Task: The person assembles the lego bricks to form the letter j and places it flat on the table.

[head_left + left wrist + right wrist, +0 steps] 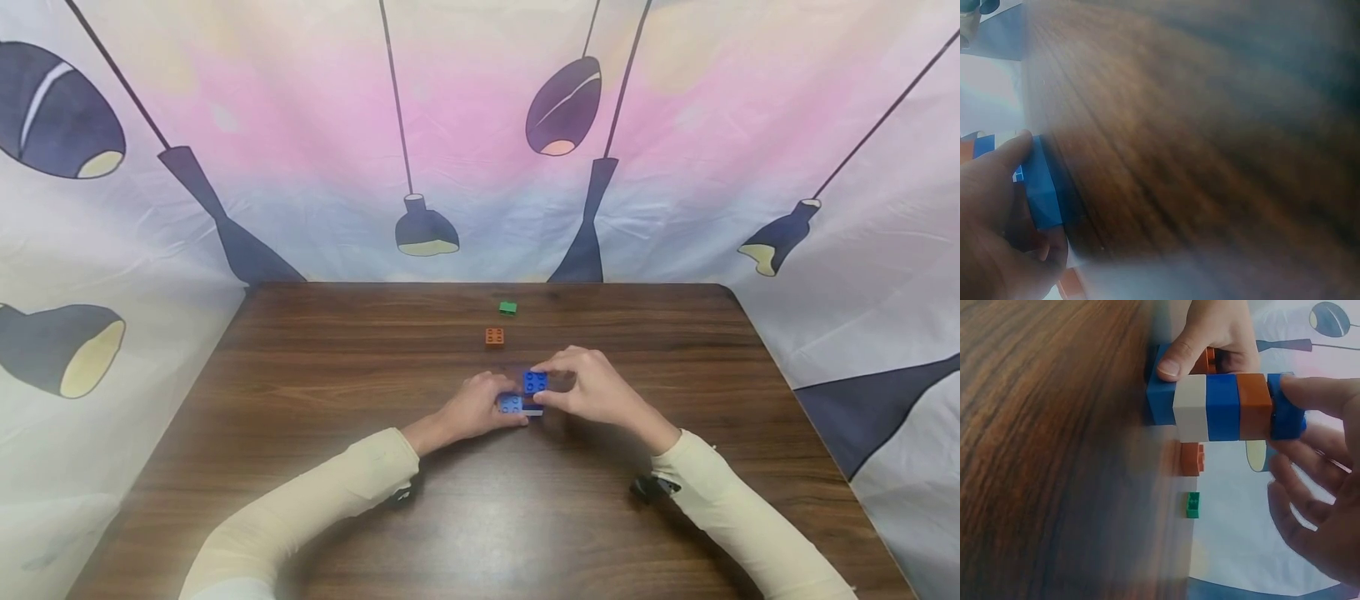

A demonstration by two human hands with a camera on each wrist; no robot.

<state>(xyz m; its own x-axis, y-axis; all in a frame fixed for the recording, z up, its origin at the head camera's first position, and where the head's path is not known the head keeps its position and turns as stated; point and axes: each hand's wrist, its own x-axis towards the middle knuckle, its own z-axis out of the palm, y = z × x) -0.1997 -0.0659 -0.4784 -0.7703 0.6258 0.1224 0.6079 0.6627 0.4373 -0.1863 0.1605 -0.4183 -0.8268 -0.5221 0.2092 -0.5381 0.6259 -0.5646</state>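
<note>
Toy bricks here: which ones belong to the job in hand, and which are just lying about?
In the job, it seems:
top blue brick, held by the right hand
stacked orange brick, middle blue brick and white brick, below it
bottom blue brick, gripped by the left hand

Lying apart, perhaps for later:
loose orange brick
green brick

High head view; low, close wrist views

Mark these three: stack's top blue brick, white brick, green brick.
Top blue brick (pixel 535 382), head view: studded upper face.
White brick (pixel 1190 409), right wrist view: camera-facing side.
Green brick (pixel 507 308), head view: middle of visible body.
</note>
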